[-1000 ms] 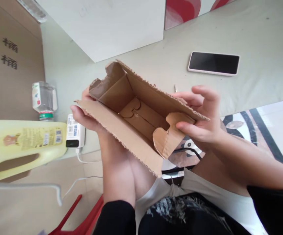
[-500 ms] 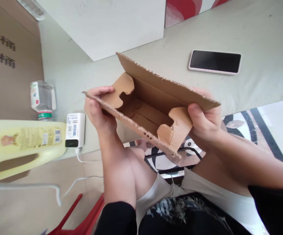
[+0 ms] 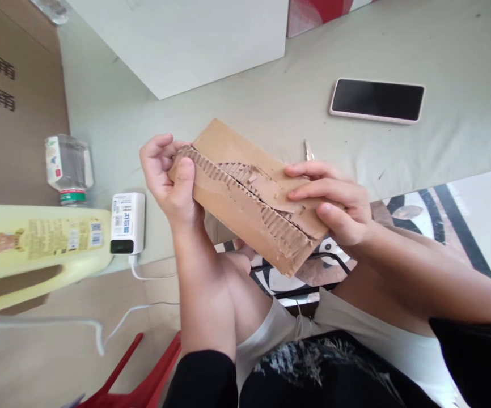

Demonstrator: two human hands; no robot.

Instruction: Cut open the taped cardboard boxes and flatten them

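Note:
I hold a small brown cardboard box [image 3: 245,212] in front of me with both hands. Its two top flaps are folded down and meet along a torn, ragged seam that shows the corrugation. My left hand [image 3: 169,181] grips the box's left end, thumb pressed on the near flap. My right hand [image 3: 334,198] holds the right end, fingers laid flat on the far flap.
A black phone [image 3: 377,100] lies on the grey-green surface [image 3: 441,51] at the far right. A small metal piece [image 3: 308,150] lies behind the box. A white power bank [image 3: 127,222], a clear bottle [image 3: 67,167] and a yellow jug [image 3: 37,249] sit at the left. A white block [image 3: 194,39] stands behind.
The box was open with its flaps up and inside visible. Both hands have folded the long flaps down, so the box is now closed on top.

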